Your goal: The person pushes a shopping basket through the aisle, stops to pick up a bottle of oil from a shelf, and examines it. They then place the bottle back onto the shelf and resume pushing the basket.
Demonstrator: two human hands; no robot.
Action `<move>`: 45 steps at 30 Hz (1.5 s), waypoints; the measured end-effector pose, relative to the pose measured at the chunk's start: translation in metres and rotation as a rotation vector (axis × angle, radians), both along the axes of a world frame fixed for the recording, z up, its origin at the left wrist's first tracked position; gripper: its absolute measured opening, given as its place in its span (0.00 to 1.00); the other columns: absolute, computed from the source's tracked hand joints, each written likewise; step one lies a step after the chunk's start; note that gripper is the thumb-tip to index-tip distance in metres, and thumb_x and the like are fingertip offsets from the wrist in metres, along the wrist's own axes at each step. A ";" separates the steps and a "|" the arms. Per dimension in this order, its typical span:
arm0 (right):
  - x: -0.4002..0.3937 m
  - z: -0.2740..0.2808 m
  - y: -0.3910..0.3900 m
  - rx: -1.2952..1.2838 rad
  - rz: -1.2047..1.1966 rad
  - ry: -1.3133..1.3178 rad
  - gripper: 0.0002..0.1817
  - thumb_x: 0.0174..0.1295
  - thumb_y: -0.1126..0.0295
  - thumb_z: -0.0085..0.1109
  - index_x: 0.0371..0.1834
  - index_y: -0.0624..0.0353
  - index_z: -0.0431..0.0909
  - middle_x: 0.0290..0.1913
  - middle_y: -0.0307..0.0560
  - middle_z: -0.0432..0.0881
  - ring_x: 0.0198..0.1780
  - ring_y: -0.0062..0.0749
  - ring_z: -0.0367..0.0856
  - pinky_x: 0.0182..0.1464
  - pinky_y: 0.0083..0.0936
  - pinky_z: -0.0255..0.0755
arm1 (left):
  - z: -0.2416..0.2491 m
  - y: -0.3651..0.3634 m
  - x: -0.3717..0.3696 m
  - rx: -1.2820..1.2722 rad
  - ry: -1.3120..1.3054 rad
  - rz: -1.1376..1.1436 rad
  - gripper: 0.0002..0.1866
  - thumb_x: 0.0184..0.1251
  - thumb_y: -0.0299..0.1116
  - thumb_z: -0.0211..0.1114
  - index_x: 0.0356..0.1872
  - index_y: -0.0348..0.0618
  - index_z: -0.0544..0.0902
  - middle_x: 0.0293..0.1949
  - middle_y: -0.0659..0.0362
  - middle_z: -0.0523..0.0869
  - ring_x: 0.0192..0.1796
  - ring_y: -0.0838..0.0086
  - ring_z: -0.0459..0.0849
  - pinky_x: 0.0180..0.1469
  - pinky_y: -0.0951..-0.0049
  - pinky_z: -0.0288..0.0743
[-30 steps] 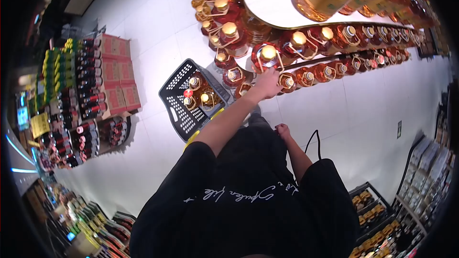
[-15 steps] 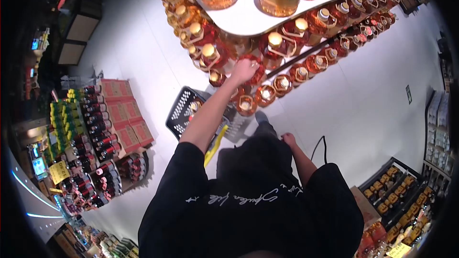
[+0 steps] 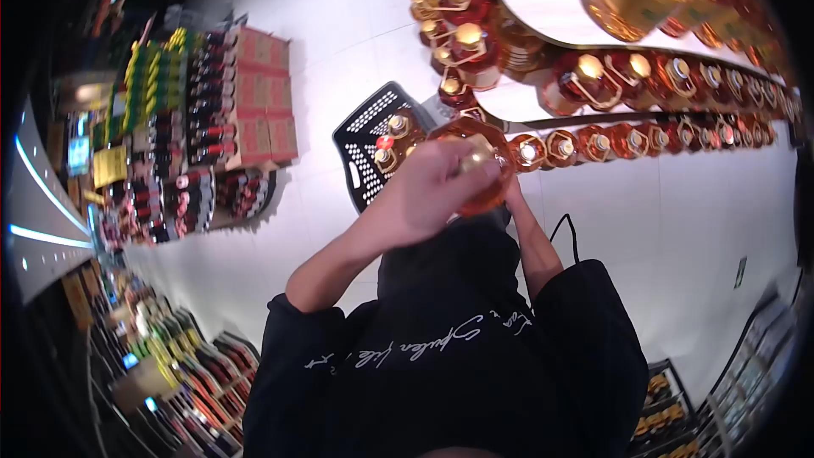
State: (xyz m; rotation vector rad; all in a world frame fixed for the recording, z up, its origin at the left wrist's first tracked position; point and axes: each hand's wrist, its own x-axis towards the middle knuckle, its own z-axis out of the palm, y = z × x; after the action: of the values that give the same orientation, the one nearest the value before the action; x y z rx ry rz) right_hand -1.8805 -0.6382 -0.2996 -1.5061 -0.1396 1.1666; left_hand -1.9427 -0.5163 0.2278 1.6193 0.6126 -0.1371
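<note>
My left hand (image 3: 441, 178) is closed on the neck and handle of a large round bottle of orange liquid (image 3: 487, 191), held in front of my body. My right hand (image 3: 512, 192) is at the right side of this bottle; its fingers are mostly hidden, so their grip cannot be made out. Left of the bottle, a dark perforated basket (image 3: 350, 131) holds a few bottles (image 3: 397, 125) with pale caps. Beyond my hands, gold-capped bottles (image 3: 591, 70) line a white tiered display (image 3: 530, 110).
Large amber bottles (image 3: 636, 0) stand on the upper display tier. Red cartons (image 3: 263, 97) and stacked dark bottles (image 3: 212, 93) are at the left. A black cable (image 3: 565, 222) loops right of my body. More shelves (image 3: 738, 373) stand at the lower right.
My left hand has come back from the display towards my body with the bottle. My right hand has moved up to the bottle's side. The view has turned, shifting the display rightwards.
</note>
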 end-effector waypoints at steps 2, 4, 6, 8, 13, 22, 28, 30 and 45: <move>-0.030 0.024 0.018 0.195 0.026 -0.167 0.26 0.68 0.51 0.51 0.58 0.61 0.73 0.52 0.51 0.81 0.49 0.38 0.82 0.51 0.36 0.77 | 0.039 0.003 -0.038 -0.075 0.047 0.002 0.14 0.75 0.37 0.56 0.35 0.35 0.78 0.28 0.68 0.74 0.31 0.88 0.69 0.33 0.82 0.64; -0.064 0.050 0.015 0.346 0.000 -0.187 0.27 0.68 0.50 0.49 0.59 0.61 0.72 0.53 0.52 0.81 0.51 0.40 0.81 0.53 0.38 0.76 | 0.055 0.003 -0.077 -0.268 0.012 0.077 0.13 0.76 0.37 0.56 0.38 0.35 0.78 0.29 0.68 0.73 0.32 0.90 0.67 0.33 0.84 0.63; -0.089 0.092 0.009 0.495 -0.167 0.121 0.28 0.69 0.49 0.46 0.60 0.62 0.72 0.54 0.53 0.80 0.53 0.41 0.81 0.55 0.40 0.75 | 0.057 0.006 -0.118 -0.352 -0.030 0.153 0.13 0.76 0.37 0.56 0.42 0.35 0.78 0.27 0.68 0.72 0.29 0.90 0.66 0.32 0.85 0.61; -0.103 0.134 0.006 0.625 -0.325 0.365 0.29 0.69 0.49 0.44 0.62 0.62 0.71 0.56 0.54 0.80 0.54 0.43 0.80 0.57 0.42 0.74 | 0.053 0.016 -0.159 -0.357 -0.072 0.193 0.14 0.75 0.38 0.56 0.47 0.34 0.79 0.25 0.68 0.71 0.25 0.91 0.63 0.28 0.86 0.56; -0.162 0.191 -0.008 0.826 -0.329 0.712 0.32 0.71 0.48 0.38 0.66 0.62 0.69 0.60 0.57 0.78 0.59 0.47 0.78 0.63 0.47 0.72 | 0.021 0.048 -0.248 -0.291 -0.089 0.313 0.21 0.73 0.41 0.54 0.55 0.33 0.79 0.22 0.68 0.71 0.18 0.92 0.58 0.20 0.87 0.44; -0.249 0.195 0.007 0.380 -0.158 0.851 0.28 0.71 0.50 0.39 0.63 0.59 0.71 0.57 0.54 0.80 0.57 0.46 0.81 0.57 0.51 0.76 | -0.078 0.097 -0.370 -0.226 -0.154 0.596 0.16 0.71 0.40 0.61 0.45 0.36 0.81 0.20 0.74 0.67 0.18 0.91 0.52 0.19 0.83 0.39; -0.260 0.240 0.037 0.514 0.033 1.020 0.26 0.72 0.54 0.41 0.62 0.61 0.71 0.55 0.55 0.81 0.55 0.45 0.82 0.56 0.47 0.79 | -0.147 0.117 -0.398 -0.136 -0.144 0.763 0.12 0.62 0.34 0.71 0.36 0.37 0.78 0.30 0.62 0.82 0.32 0.82 0.79 0.36 0.80 0.73; -0.252 0.232 0.039 0.477 0.027 0.950 0.26 0.72 0.53 0.40 0.62 0.61 0.71 0.55 0.55 0.81 0.55 0.45 0.82 0.56 0.47 0.78 | -0.158 0.114 -0.399 -0.081 -0.148 0.787 0.12 0.61 0.35 0.71 0.34 0.38 0.78 0.28 0.63 0.81 0.30 0.82 0.78 0.35 0.79 0.73; -0.189 0.215 0.029 0.333 0.040 0.610 0.27 0.73 0.52 0.39 0.62 0.61 0.72 0.56 0.55 0.81 0.55 0.45 0.82 0.57 0.45 0.78 | -0.187 0.088 -0.390 0.384 0.177 0.875 0.24 0.48 0.49 0.78 0.28 0.41 0.77 0.16 0.60 0.74 0.20 0.74 0.74 0.26 0.71 0.69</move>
State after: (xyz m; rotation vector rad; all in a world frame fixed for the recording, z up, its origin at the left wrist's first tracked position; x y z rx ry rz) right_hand -2.0695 -0.6090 -0.0846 -0.8173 0.0510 1.5021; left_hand -2.3329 -0.4279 0.0405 1.5635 1.4970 0.5143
